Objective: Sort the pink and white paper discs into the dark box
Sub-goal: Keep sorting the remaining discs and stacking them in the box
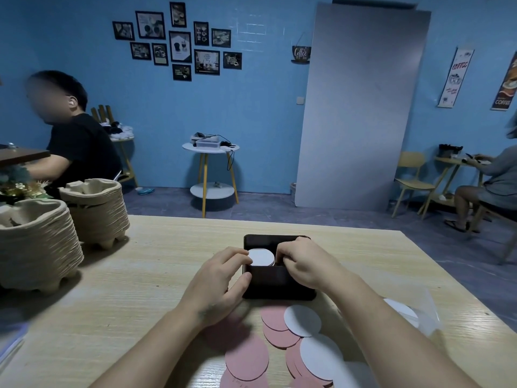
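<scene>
Head: right fingers (286, 252) obscured in dark box (270, 279)

Ahead of you a blue wall (251, 107) bears framed pictures (180, 46) far left, a grey panel (361, 107) leans right, a white side table (187, 147) stands between on grey floor (265, 204)

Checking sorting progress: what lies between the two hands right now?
In the head view, a white paper disc sits in the dark box, between the left hand and the right hand.
</scene>
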Tool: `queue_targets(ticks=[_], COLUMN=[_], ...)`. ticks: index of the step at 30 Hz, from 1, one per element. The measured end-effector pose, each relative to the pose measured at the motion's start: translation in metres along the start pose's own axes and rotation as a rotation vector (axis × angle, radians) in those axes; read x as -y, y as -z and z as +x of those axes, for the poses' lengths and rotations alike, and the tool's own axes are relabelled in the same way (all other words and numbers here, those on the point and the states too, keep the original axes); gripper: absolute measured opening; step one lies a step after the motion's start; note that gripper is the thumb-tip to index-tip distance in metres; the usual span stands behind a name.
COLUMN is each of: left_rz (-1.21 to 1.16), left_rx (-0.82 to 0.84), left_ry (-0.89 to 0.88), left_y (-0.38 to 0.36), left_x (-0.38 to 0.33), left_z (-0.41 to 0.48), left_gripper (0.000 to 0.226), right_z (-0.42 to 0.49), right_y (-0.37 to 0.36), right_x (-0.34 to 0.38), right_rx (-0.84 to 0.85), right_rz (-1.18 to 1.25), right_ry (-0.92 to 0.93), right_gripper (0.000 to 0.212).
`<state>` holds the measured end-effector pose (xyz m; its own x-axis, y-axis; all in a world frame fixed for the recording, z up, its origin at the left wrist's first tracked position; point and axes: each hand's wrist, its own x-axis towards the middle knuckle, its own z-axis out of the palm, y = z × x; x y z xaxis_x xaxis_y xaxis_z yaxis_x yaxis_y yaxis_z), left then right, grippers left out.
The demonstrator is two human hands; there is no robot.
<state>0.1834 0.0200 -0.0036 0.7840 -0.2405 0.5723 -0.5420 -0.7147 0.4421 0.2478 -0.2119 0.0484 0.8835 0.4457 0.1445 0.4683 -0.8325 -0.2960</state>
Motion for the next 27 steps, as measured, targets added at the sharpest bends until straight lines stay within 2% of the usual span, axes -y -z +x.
queue_targets(ticks=[5,8,13,22,24,27], left_rz=[0.009,0.026,0.027,-0.01,-0.01,-0.029], left_rx=[0.004,-0.005,-0.043,-0.152,-0.141,-0.049], left_ry=[0.005,0.009,0.01,-0.062,-0.061,-0.044], left_y=[0.001,0.0,-0.002,0.007,0.01,0.011], left_x=[-0.001,-0.001,-0.007,-0.039,-0.045,-0.051], left_z=[-0.001,-0.002,-0.002,-0.017,-0.029,-0.056], left_gripper=[0.033,0.032,0.03,0.02,0.017,0.012], right_z=[-0.005,-0.011,-0.025,-0.076,-0.1,-0.138], right_y=[-0.006,-0.012,-0.026,-0.02,-0.024,-0.037], right_x=[-0.007,-0.006,-0.005,0.009,0.006,-0.003], right_rx=[-0.043,-0.152,-0.331,-0.577,-0.574,-0.459], right_rz=[0.007,0.041,0.08,0.287,0.304,0.336], right_ry=[0.073,0.13,0.256,0.294,0.271,0.235], right_gripper=[0.031,0.031,0.018,0.004,0.005,0.006])
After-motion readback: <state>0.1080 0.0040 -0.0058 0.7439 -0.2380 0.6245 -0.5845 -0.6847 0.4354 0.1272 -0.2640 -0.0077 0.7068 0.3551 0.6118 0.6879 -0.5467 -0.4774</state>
